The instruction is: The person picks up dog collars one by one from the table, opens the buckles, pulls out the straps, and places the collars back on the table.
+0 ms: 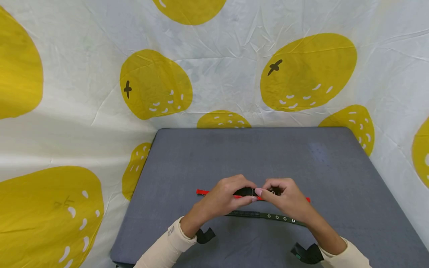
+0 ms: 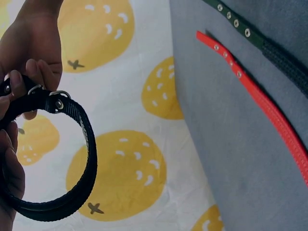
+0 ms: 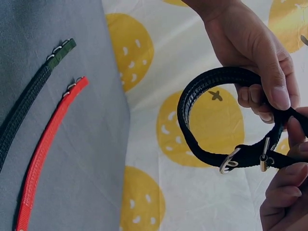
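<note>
Both hands hold a black collar (image 3: 211,156), bent into a loop, above the grey surface. My left hand (image 1: 226,193) grips the padded band, thumb laid along it in the right wrist view. With bent fingers my right hand (image 1: 286,197) pinches the strap next to the metal buckle (image 3: 264,155). A D-ring (image 3: 229,161) sits on the band beside that buckle. Fingers of both hands nearly meet and hide part of the strap. Behind the hands lies a red collar (image 2: 269,110), partly covered by them in the head view.
A dark green collar (image 1: 275,217) with metal eyelets lies nearer me on the grey padded surface (image 1: 248,156). White cloth with yellow fruit prints (image 1: 224,74) hangs behind and at the sides. Dark straps (image 1: 306,254) show near both wrists, below cream sleeves (image 1: 167,242).
</note>
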A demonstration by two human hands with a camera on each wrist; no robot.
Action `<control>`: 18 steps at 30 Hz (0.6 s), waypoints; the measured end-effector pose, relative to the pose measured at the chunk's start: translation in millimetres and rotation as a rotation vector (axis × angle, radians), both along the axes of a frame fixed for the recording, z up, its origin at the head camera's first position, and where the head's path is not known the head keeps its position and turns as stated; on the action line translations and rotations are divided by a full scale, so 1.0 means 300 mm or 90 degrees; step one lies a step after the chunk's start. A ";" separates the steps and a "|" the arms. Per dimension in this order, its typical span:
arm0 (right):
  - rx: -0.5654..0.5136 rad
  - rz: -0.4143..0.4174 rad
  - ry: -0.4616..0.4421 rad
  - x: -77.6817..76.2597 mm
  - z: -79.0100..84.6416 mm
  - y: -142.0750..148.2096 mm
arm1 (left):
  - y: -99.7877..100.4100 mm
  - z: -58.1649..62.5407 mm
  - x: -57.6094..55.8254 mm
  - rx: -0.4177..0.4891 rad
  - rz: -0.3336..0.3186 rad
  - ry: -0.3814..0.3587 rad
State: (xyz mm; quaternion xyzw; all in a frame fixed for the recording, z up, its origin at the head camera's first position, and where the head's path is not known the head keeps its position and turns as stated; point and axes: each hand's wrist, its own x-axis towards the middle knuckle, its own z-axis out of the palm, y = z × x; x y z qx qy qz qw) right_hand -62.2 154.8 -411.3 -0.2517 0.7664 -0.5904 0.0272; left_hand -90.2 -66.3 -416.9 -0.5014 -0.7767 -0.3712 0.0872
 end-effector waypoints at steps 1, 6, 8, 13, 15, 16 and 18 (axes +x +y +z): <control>-0.001 -0.001 0.002 0.000 0.001 -0.002 | 0.000 0.000 0.000 -0.001 0.001 0.000; -0.003 -0.010 0.007 -0.002 -0.004 -0.006 | -0.001 -0.003 0.000 0.006 0.005 -0.014; 0.001 -0.021 0.011 -0.002 -0.006 -0.007 | -0.001 -0.004 -0.001 0.011 0.008 -0.018; 0.011 -0.047 0.023 -0.002 -0.010 -0.006 | 0.000 -0.005 0.003 0.027 0.021 -0.036; 0.009 -0.048 0.024 -0.002 -0.009 -0.006 | 0.000 -0.005 0.006 0.034 0.025 -0.049; 0.008 -0.048 0.023 -0.002 -0.009 -0.006 | 0.001 -0.006 0.007 0.038 0.026 -0.056; 0.006 -0.051 0.025 -0.003 -0.008 -0.006 | -0.001 -0.007 0.007 0.034 0.029 -0.055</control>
